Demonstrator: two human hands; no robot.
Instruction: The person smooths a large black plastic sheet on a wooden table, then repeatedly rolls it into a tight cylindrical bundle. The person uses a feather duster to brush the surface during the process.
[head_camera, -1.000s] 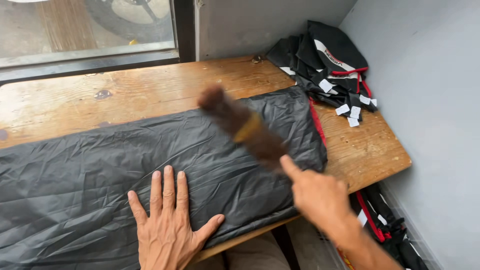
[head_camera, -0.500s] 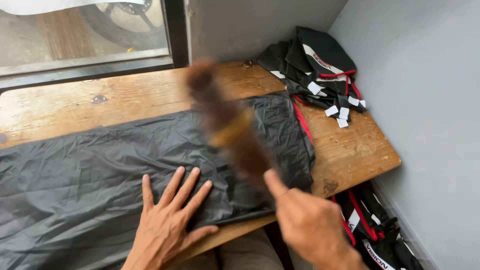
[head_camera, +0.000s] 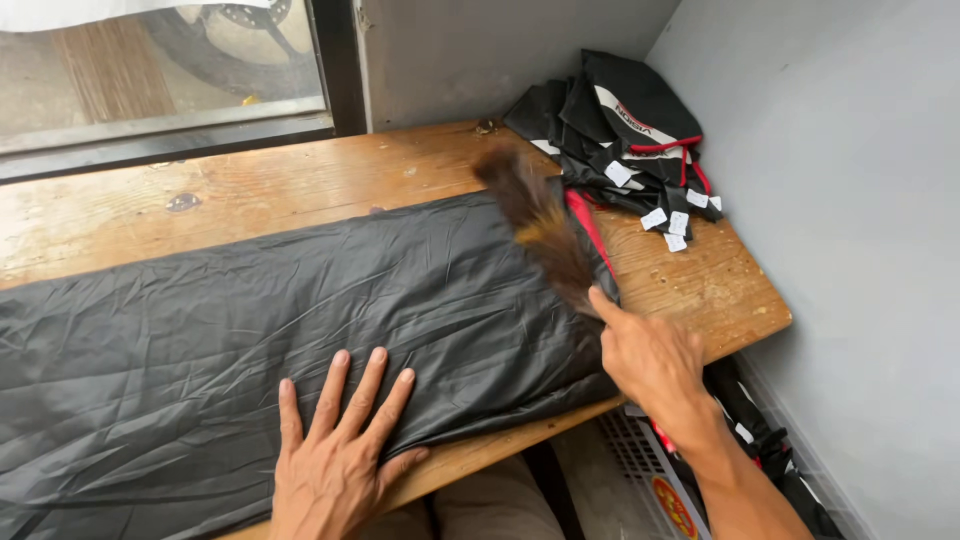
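I took it for a small garment workshop: a worn wooden worktable (head_camera: 300, 200) (scarred and stained) stood under a window (head_camera: 160, 70), with tagged black covers (head_camera: 620, 120) piled at its far corner.

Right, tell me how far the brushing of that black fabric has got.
Done: the black fabric lies spread flat on the wooden table, wrinkled. In hand: the left hand presses its near edge while the right hand sweeps a brown feather duster, blurred, over the right end. Left: I cannot tell what part is brushed; a pile of folded black-and-red pieces sits in the far corner.
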